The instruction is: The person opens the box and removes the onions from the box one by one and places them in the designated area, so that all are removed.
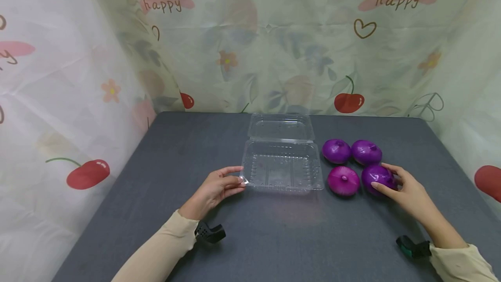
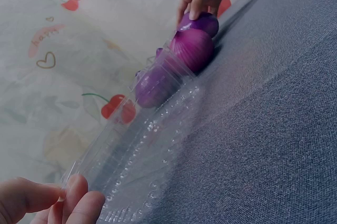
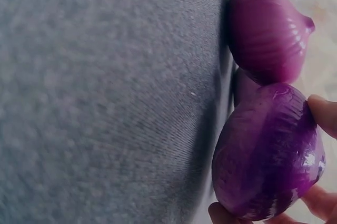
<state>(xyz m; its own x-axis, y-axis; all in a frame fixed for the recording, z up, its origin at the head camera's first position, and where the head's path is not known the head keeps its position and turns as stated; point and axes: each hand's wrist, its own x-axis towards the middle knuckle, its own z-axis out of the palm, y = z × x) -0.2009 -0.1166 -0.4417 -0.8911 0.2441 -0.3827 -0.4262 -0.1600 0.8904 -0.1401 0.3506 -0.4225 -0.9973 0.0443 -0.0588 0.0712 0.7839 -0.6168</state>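
Observation:
A clear plastic clamshell container (image 1: 282, 165) lies on the table with its lid (image 1: 281, 127) folded back. My left hand (image 1: 219, 186) pinches the container's near left corner between thumb and fingers. To the right of the container sit several purple onions in two rows. My right hand (image 1: 409, 190) grips the near right onion (image 1: 376, 178), thumb on the near side and fingers round the far side. Beside it is a pinker onion (image 1: 344, 181). Behind are two more, a left one (image 1: 336, 150) and a right one (image 1: 366, 152). In the right wrist view the gripped onion (image 3: 268, 155) looks glossy.
The grey table (image 1: 188, 142) has its far edge against a printed curtain (image 1: 270, 55), which also hangs at both sides. Black wrist cameras sit under the left wrist (image 1: 211, 233) and the right wrist (image 1: 412, 247).

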